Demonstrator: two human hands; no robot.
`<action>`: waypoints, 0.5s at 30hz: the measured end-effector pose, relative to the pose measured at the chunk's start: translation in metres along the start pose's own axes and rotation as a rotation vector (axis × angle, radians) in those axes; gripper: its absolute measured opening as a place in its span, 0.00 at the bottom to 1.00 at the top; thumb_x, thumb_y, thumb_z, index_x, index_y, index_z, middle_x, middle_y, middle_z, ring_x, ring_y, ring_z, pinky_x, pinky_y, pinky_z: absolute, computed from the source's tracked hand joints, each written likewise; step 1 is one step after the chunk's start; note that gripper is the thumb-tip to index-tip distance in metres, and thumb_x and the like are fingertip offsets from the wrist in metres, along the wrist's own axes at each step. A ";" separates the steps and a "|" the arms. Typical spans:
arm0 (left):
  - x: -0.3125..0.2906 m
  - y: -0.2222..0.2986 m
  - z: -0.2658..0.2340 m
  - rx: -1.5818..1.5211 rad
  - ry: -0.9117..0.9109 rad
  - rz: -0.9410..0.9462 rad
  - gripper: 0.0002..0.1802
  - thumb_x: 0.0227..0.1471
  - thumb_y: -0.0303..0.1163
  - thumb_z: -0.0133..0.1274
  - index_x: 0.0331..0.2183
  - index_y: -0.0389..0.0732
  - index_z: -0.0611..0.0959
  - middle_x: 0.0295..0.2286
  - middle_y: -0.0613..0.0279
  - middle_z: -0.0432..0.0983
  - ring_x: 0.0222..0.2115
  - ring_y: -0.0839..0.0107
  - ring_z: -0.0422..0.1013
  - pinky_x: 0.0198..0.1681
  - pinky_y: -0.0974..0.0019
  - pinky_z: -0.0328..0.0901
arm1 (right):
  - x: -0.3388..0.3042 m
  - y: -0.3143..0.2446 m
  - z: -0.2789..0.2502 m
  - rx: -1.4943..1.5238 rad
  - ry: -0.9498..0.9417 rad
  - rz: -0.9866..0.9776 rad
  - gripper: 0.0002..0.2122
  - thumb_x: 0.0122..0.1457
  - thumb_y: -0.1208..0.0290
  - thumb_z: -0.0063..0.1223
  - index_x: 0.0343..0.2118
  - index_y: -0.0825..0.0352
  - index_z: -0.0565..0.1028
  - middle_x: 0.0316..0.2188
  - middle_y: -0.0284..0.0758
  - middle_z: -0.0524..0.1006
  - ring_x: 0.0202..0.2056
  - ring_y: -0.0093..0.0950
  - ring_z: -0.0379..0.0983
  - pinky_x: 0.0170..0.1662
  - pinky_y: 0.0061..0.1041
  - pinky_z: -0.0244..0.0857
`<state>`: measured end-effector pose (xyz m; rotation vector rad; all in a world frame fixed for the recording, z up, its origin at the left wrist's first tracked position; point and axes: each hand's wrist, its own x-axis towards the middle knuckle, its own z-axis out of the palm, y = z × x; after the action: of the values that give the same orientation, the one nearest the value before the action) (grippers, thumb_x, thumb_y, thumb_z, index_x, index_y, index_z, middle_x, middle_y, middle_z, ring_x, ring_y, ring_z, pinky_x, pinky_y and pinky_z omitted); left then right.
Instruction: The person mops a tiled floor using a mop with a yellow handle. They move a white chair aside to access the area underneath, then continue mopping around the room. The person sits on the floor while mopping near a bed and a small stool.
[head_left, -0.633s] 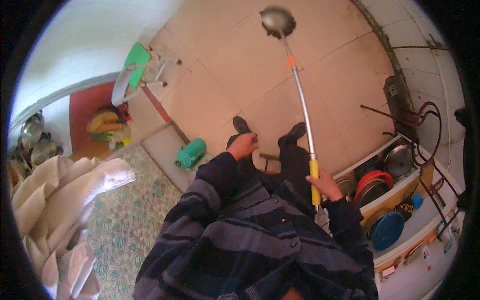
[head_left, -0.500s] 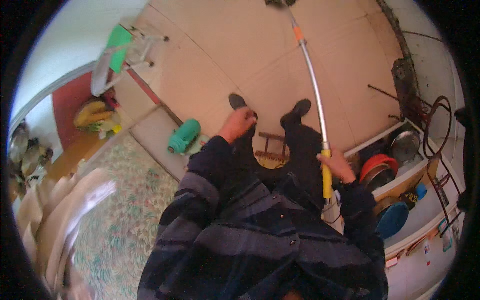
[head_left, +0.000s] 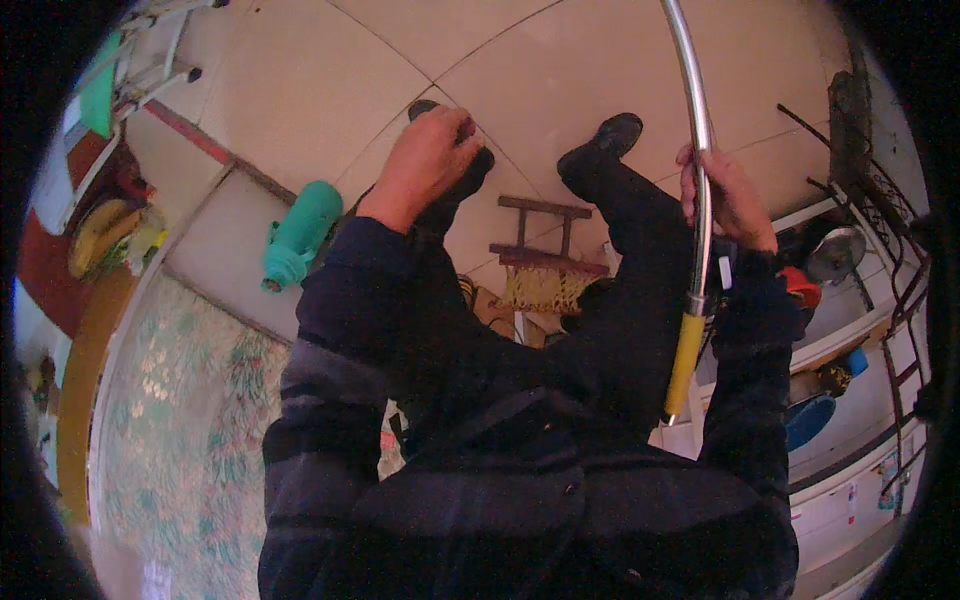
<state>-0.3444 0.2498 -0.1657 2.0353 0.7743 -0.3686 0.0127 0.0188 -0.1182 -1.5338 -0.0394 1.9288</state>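
My right hand (head_left: 736, 196) is closed around a long silver metal pole (head_left: 691, 80), its fingers curling past the pole's left side. Below that hand, the pole ends in a yellow grip (head_left: 685, 366) beside my right thigh. The pole's far end lies beyond the upper edge, so its head is hidden. My left hand (head_left: 424, 166) hangs over my left leg with the fingers curled in, and nothing shows in it. Between my legs there is a small brown wooden stool (head_left: 545, 210) with a woven cord seat (head_left: 545, 288).
On the left, a green flask (head_left: 303, 232) is near a bed with a floral cover (head_left: 190, 420). A green-seated metal chair (head_left: 97, 85) is at upper left. At right, a white shelf (head_left: 835, 345) holds a metal lid (head_left: 836, 254), red bowl (head_left: 799, 287) and blue basin (head_left: 808, 420).
My right hand has gone from the yellow grip to the bare metal above it. The pole's dark far end has left the view. Both hands appear higher, and my view has shifted.
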 end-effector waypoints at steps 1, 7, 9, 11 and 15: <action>0.006 -0.005 0.018 -0.040 -0.132 -0.035 0.15 0.58 0.37 0.59 0.40 0.35 0.82 0.38 0.42 0.79 0.40 0.43 0.76 0.43 0.49 0.71 | 0.009 -0.002 -0.003 -0.013 0.064 -0.004 0.19 0.71 0.52 0.47 0.47 0.67 0.70 0.21 0.32 0.72 0.17 0.24 0.73 0.22 0.21 0.69; -0.011 -0.021 0.186 -0.012 -0.847 -0.166 0.20 0.53 0.41 0.61 0.40 0.36 0.86 0.40 0.41 0.82 0.43 0.44 0.79 0.46 0.48 0.73 | 0.048 0.001 -0.008 -0.023 0.014 -0.110 0.21 0.69 0.50 0.49 0.45 0.67 0.69 0.16 0.31 0.69 0.13 0.22 0.68 0.18 0.20 0.66; -0.034 -0.020 0.234 0.088 -1.052 -0.228 0.20 0.54 0.41 0.59 0.44 0.37 0.87 0.41 0.43 0.83 0.44 0.47 0.80 0.47 0.48 0.74 | 0.047 0.003 -0.008 -0.043 -0.001 -0.112 0.22 0.68 0.48 0.51 0.44 0.67 0.68 0.14 0.31 0.68 0.12 0.22 0.68 0.16 0.20 0.65; -0.059 -0.024 0.273 0.028 -1.073 -0.217 0.20 0.55 0.39 0.58 0.47 0.39 0.86 0.44 0.47 0.82 0.47 0.48 0.79 0.49 0.46 0.72 | 0.050 0.004 -0.006 -0.016 -0.017 -0.148 0.26 0.63 0.45 0.56 0.44 0.68 0.68 0.13 0.30 0.68 0.12 0.22 0.68 0.16 0.18 0.65; -0.102 -0.032 0.343 0.139 -0.941 -0.388 0.20 0.57 0.37 0.55 0.50 0.42 0.84 0.47 0.51 0.82 0.51 0.50 0.76 0.52 0.44 0.70 | 0.065 0.011 0.002 0.045 0.045 -0.208 0.29 0.60 0.45 0.60 0.46 0.70 0.67 0.14 0.28 0.68 0.11 0.19 0.66 0.15 0.14 0.62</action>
<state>-0.4298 -0.0621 -0.3218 1.5365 0.5272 -1.4948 -0.0004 0.0441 -0.1778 -1.4810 -0.1301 1.7211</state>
